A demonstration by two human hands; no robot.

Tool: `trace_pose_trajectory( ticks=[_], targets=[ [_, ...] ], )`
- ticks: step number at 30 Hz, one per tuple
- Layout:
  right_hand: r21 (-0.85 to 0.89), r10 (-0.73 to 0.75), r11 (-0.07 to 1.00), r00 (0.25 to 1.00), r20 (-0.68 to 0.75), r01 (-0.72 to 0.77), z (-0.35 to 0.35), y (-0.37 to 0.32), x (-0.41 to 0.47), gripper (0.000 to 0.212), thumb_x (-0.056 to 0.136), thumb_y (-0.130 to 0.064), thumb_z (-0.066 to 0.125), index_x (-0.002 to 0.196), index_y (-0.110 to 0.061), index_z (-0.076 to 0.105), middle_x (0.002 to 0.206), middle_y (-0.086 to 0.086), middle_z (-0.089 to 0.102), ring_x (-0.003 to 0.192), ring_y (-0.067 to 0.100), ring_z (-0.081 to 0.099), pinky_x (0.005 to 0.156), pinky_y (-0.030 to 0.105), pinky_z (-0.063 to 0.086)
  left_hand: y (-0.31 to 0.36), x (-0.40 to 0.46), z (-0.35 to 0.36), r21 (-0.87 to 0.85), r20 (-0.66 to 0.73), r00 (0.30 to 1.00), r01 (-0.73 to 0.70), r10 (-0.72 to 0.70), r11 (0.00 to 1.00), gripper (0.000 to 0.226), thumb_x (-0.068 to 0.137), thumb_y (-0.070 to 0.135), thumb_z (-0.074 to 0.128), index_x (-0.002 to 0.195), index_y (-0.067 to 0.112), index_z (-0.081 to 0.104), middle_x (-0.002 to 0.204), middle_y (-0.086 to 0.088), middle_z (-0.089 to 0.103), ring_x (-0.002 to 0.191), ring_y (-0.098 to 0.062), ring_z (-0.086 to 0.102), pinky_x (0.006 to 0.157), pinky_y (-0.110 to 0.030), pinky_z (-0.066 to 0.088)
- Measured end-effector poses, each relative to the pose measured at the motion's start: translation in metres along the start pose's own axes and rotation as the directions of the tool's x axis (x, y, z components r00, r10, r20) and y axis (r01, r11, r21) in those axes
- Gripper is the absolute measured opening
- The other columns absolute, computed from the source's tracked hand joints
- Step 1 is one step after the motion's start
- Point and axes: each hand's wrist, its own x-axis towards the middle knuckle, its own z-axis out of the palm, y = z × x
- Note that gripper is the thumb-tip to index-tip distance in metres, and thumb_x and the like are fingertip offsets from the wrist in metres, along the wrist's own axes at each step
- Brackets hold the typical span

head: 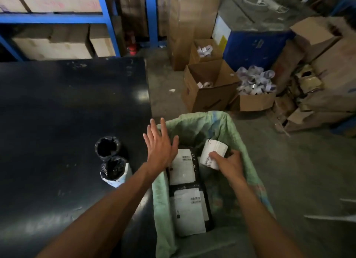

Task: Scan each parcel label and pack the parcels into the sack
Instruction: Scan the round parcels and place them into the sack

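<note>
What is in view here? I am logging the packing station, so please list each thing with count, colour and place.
Sack: one, pale green, open, right of the table.
Flat parcels: two, black with white labels, lying in the sack.
Small parcel: one, white with barcode, held over the sack.
Wrapped rolls: two, black, one in a white bag, on the table.
Table: one, black, at left.
Cardboard boxes: several, brown, open, on the floor beyond the sack.
Shelving: blue frame, holding cartons, upper left.
Drum: one, blue, dusty top, at the back.
Left hand: open, fingers spread, over the sack's left rim.
Right hand: grips the small parcel.
</note>
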Motion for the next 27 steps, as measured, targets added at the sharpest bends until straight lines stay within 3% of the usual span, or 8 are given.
trace_pose_trajectory(
  ticks=[3, 5, 7, 12, 22, 27],
  targets=[
    [-0.215, -0.012, 0.977, 0.999, 0.035, 0.019, 0.011, 0.014, 0.03, 0.088, 0.072, -0.034, 0.088, 0.143, -0.01, 0.04, 0.134, 0.013, 0.063, 0.115, 0.034, 0.064, 0.095, 0.044, 0.053, -0.003, 0.026, 0.005, -0.053, 0.061, 0.988, 0.148, -0.144, 0.988, 0.077, 0.104, 0.046, 0.042, 0.161, 0.008, 0.006, 0.163, -0.025, 0.012, 0.146, -0.046, 0.025, 0.115, -0.055, 0.03],
    [-0.324, -0.027, 0.945, 0.999, 0.043, 0.039, 0.021, 0.02, 0.044, 0.09, 0.074, -0.034, 0.087, 0.144, -0.01, 0.037, 0.136, 0.018, 0.06, 0.12, 0.039, 0.061, 0.097, 0.047, 0.05, -0.004, 0.031, 0.01, -0.021, 0.016, 0.987, 0.158, -0.158, 0.987, 0.072, 0.104, 0.046, 0.041, 0.159, 0.007, 0.014, 0.152, -0.021, 0.029, 0.133, -0.044, 0.045, 0.101, -0.056, 0.046],
    [-0.384, -0.026, 0.922, 0.998, 0.052, 0.044, 0.035, 0.027, 0.061, 0.088, 0.074, -0.035, 0.087, 0.142, -0.007, 0.037, 0.135, 0.022, 0.059, 0.12, 0.043, 0.06, 0.096, 0.048, 0.05, -0.003, 0.034, 0.014, 0.01, -0.022, 0.988, 0.156, -0.156, 0.988, 0.068, 0.104, 0.047, 0.04, 0.156, 0.008, 0.02, 0.144, -0.017, 0.036, 0.123, -0.042, 0.054, 0.092, -0.056, 0.052],
    [-0.481, -0.029, 0.873, 0.993, 0.119, 0.083, 0.067, 0.047, 0.099, 0.084, 0.076, -0.035, 0.085, 0.141, -0.003, 0.043, 0.137, 0.025, 0.054, 0.124, 0.044, 0.055, 0.098, 0.046, 0.046, -0.006, 0.043, 0.016, 0.029, -0.02, 0.983, 0.183, -0.183, 0.983, 0.065, 0.105, 0.045, 0.042, 0.155, 0.008, 0.025, 0.143, -0.016, 0.039, 0.118, -0.041, 0.057, 0.092, -0.05, 0.05],
    [-0.412, 0.04, 0.91, 0.976, 0.215, 0.053, 0.107, 0.058, 0.154, 0.071, 0.084, -0.018, 0.081, 0.143, 0.004, 0.048, 0.14, 0.026, 0.057, 0.127, 0.04, 0.056, 0.104, 0.038, 0.042, -0.01, 0.053, 0.016, -0.001, 0.0, 0.981, 0.193, -0.193, 0.981, 0.059, 0.104, 0.042, 0.046, 0.153, 0.014, 0.03, 0.137, -0.015, 0.047, 0.115, -0.037, 0.059, 0.094, -0.048, 0.049],
    [-0.419, 0.075, 0.907, 0.963, 0.259, 0.042, 0.105, 0.056, 0.158, 0.08, 0.084, -0.019, 0.082, 0.148, 0.004, 0.04, 0.147, 0.025, 0.05, 0.134, 0.038, 0.05, 0.111, 0.037, 0.037, -0.012, 0.054, 0.013, -0.002, 0.017, 0.986, 0.168, -0.168, 0.986, 0.055, 0.105, 0.039, 0.045, 0.152, 0.012, 0.032, 0.139, -0.018, 0.047, 0.118, -0.037, 0.056, 0.096, -0.046, 0.046]
  ],
)
